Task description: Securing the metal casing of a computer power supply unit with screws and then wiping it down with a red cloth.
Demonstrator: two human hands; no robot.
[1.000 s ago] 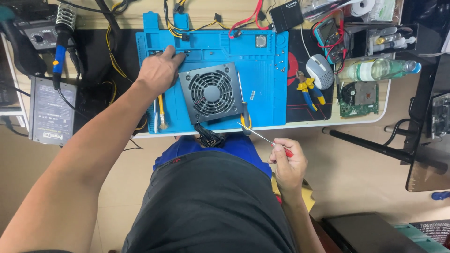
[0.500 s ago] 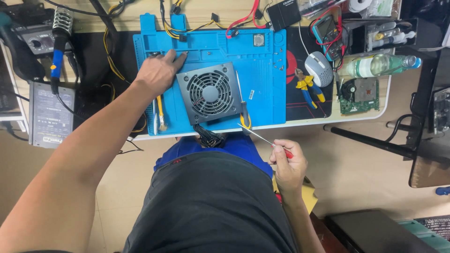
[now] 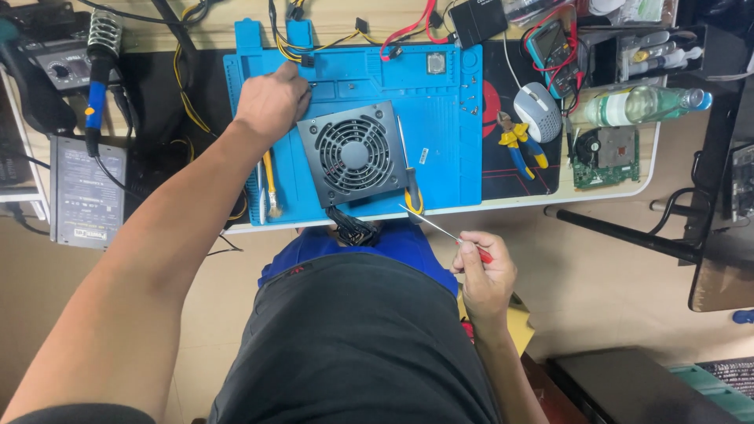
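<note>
Head view, the only one. The left hand (image 3: 272, 102) is stretched out over the upper left of the blue mat (image 3: 448, 149), fingers curled down onto the mat's small tray area; whether anything is pinched under them cannot be told. Compared with a second ago it has been moved slightly up and left, away from the fan's corner and toward the mat's top edge (a small shift only). The black fan unit (image 3: 353, 153) lies flat in the mid mat, unmoved, its cable hanging off the near edge. The right hand (image 3: 485, 271) is closed around a red-handled screwdriver (image 3: 444, 229), held off the table near the lap, tip pointed at the mat's near edge; unchanged. So the driver is judged idle while something is sought by the left hand.
</note>
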